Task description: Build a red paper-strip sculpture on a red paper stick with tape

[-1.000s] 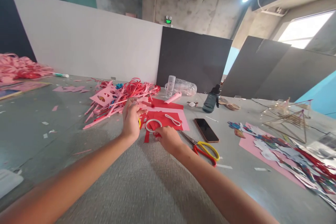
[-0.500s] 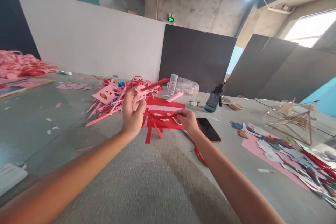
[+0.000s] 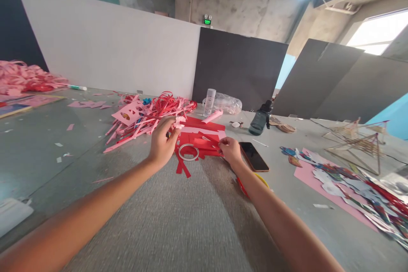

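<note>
My left hand [image 3: 161,141] is closed around a small crumpled or folded piece of pink paper [image 3: 180,122], raised above the table. My right hand [image 3: 230,149] is closed, its fingertips pinching a red paper strip [image 3: 208,137] low over the red paper sheets [image 3: 200,122]. A pale ring [image 3: 188,152], like a tape roll, lies in front of these sheets. Loose red strips [image 3: 183,169] stick out toward me. Scissors with red and yellow handles [image 3: 242,188] lie partly hidden under my right forearm.
Behind my left hand spreads a tangle of pink and red paper strips [image 3: 149,114]. A clear bottle [image 3: 209,102], a dark bottle [image 3: 260,118] and a phone [image 3: 254,157] stand or lie to the right. Farther right are paper cutouts [image 3: 338,178] and a stick frame [image 3: 357,144].
The long red strip beside my left hand no longer sticks out to the right. My right hand has shifted slightly lower. The pale ring now shows whole, and more of the scissors' yellow handle is visible.
</note>
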`<state>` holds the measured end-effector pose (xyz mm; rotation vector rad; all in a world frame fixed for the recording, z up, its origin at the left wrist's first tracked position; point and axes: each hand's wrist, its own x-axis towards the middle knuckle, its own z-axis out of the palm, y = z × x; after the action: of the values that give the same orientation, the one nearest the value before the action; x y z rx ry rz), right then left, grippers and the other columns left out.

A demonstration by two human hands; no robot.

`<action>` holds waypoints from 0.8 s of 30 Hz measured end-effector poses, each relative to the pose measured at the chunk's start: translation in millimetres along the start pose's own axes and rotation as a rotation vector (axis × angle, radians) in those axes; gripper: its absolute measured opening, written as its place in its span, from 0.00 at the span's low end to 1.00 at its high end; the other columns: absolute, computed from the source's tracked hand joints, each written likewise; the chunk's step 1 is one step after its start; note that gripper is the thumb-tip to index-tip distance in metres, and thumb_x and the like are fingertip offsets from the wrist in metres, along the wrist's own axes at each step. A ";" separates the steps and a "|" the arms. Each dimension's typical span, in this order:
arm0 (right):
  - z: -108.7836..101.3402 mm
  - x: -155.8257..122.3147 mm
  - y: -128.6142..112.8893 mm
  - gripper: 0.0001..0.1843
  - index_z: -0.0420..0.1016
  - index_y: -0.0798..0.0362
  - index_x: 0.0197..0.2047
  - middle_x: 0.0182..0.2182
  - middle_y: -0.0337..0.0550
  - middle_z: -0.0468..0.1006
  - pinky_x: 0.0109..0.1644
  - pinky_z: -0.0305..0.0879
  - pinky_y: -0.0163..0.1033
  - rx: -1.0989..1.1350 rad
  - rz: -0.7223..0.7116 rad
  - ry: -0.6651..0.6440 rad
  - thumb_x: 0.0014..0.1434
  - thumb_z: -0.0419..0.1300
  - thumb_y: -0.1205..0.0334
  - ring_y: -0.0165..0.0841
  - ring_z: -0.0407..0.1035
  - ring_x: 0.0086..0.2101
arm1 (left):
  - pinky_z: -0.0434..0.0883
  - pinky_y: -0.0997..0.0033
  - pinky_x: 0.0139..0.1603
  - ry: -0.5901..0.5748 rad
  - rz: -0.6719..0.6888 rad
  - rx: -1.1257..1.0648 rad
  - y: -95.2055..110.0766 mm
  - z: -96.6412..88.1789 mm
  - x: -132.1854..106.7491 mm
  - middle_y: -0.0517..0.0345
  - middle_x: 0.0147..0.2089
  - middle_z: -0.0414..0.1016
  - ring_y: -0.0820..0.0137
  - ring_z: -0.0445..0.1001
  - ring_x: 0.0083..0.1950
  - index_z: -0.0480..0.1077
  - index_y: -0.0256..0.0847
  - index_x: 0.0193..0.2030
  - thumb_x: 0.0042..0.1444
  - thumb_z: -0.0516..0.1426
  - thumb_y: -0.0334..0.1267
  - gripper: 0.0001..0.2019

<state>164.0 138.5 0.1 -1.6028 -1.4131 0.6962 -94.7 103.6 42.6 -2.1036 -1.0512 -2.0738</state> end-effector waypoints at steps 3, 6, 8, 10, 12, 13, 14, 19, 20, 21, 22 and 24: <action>5.2 -2.9 -8.8 0.05 0.79 0.56 0.42 0.27 0.38 0.81 0.38 0.73 0.37 -0.151 -0.025 -0.004 0.65 0.62 0.66 0.32 0.77 0.28 | 0.69 0.62 0.47 -0.014 0.098 0.086 -2.4 -3.6 1.2 0.52 0.48 0.78 0.63 0.73 0.45 0.73 0.44 0.47 0.67 0.55 0.35 0.07; 6.6 -8.8 -16.9 0.15 0.82 0.55 0.47 0.30 0.42 0.84 0.41 0.71 0.36 -0.283 -0.074 -0.018 0.59 0.58 0.74 0.37 0.81 0.35 | 0.67 0.58 0.51 -0.050 0.216 0.186 -3.8 -6.0 0.9 0.53 0.48 0.81 0.60 0.74 0.47 0.75 0.46 0.48 0.67 0.56 0.36 0.07; 5.0 -13.3 -20.7 0.21 0.81 0.53 0.51 0.41 0.46 0.86 0.47 0.70 0.37 -0.370 -0.131 -0.027 0.57 0.58 0.74 0.39 0.80 0.44 | 0.66 0.56 0.51 -0.079 0.244 0.249 -6.7 -6.5 -2.2 0.53 0.46 0.82 0.57 0.73 0.47 0.76 0.47 0.46 0.67 0.58 0.38 0.06; 2.5 -17.0 -23.4 0.22 0.81 0.51 0.53 0.51 0.47 0.84 0.51 0.68 0.38 -0.455 -0.182 -0.043 0.58 0.59 0.73 0.41 0.78 0.50 | 0.65 0.54 0.53 -0.112 0.237 0.302 -12.2 -6.4 -7.9 0.53 0.44 0.82 0.55 0.71 0.48 0.76 0.47 0.46 0.67 0.58 0.40 0.06; 0.1 -19.4 -25.5 0.20 0.82 0.49 0.52 0.52 0.48 0.83 0.51 0.68 0.40 -0.538 -0.209 -0.065 0.58 0.59 0.71 0.43 0.77 0.50 | 0.64 0.52 0.55 -0.161 0.245 0.343 -20.1 -6.2 -15.1 0.51 0.45 0.81 0.53 0.71 0.52 0.75 0.46 0.47 0.68 0.56 0.40 0.07; -0.6 -20.2 -26.5 0.19 0.83 0.49 0.50 0.50 0.49 0.84 0.50 0.68 0.41 -0.578 -0.215 -0.076 0.59 0.59 0.70 0.44 0.77 0.49 | 0.64 0.51 0.55 -0.184 0.260 0.362 -24.4 -6.3 -18.7 0.49 0.46 0.81 0.53 0.71 0.53 0.75 0.45 0.48 0.69 0.54 0.40 0.08; -0.8 -20.8 -27.7 0.17 0.84 0.49 0.49 0.48 0.50 0.84 0.49 0.68 0.42 -0.615 -0.219 -0.085 0.60 0.59 0.69 0.45 0.78 0.48 | 0.64 0.51 0.55 -0.208 0.281 0.379 -28.6 -6.5 -22.2 0.48 0.47 0.80 0.53 0.71 0.53 0.74 0.44 0.49 0.70 0.53 0.39 0.09; 10.5 -20.0 -36.1 0.15 0.84 0.50 0.48 0.49 0.55 0.83 0.53 0.67 0.46 -0.729 -0.286 -0.104 0.64 0.57 0.64 0.48 0.72 0.54 | 0.66 0.55 0.49 -0.372 0.381 0.412 -40.0 -8.3 -33.3 0.48 0.44 0.79 0.57 0.74 0.45 0.72 0.41 0.48 0.69 0.49 0.34 0.10; 15.4 -18.7 -38.1 0.15 0.83 0.50 0.49 0.50 0.55 0.83 0.56 0.65 0.46 -0.735 -0.306 -0.113 0.66 0.57 0.62 0.48 0.70 0.56 | 0.66 0.56 0.48 -0.401 0.390 0.410 -39.6 -8.5 -34.2 0.49 0.43 0.79 0.57 0.74 0.44 0.72 0.41 0.48 0.69 0.50 0.34 0.10; 20.7 -16.8 -40.2 0.14 0.83 0.50 0.49 0.50 0.55 0.83 0.57 0.64 0.46 -0.736 -0.323 -0.128 0.66 0.57 0.61 0.47 0.69 0.57 | 0.67 0.57 0.46 -0.420 0.396 0.410 -38.5 -8.4 -34.8 0.49 0.42 0.79 0.58 0.74 0.43 0.72 0.41 0.48 0.68 0.49 0.34 0.10; 26.0 -14.5 -42.1 0.14 0.83 0.50 0.48 0.50 0.54 0.83 0.58 0.64 0.45 -0.732 -0.334 -0.148 0.66 0.57 0.60 0.46 0.70 0.56 | 0.67 0.58 0.45 -0.432 0.399 0.411 -36.8 -8.3 -35.3 0.49 0.41 0.78 0.58 0.74 0.42 0.72 0.41 0.47 0.68 0.49 0.34 0.10; 35.1 -8.9 -45.3 0.13 0.83 0.50 0.49 0.48 0.54 0.84 0.55 0.65 0.43 -0.716 -0.337 -0.198 0.65 0.59 0.59 0.44 0.73 0.52 | 0.68 0.59 0.44 -0.447 0.402 0.410 -32.8 -7.7 -36.0 0.49 0.40 0.77 0.59 0.74 0.41 0.72 0.42 0.45 0.68 0.48 0.33 0.10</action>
<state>110.3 137.5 22.0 -1.7707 -2.1792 0.1430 -112.8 109.5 -2.9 -2.3467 -0.8822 -1.1319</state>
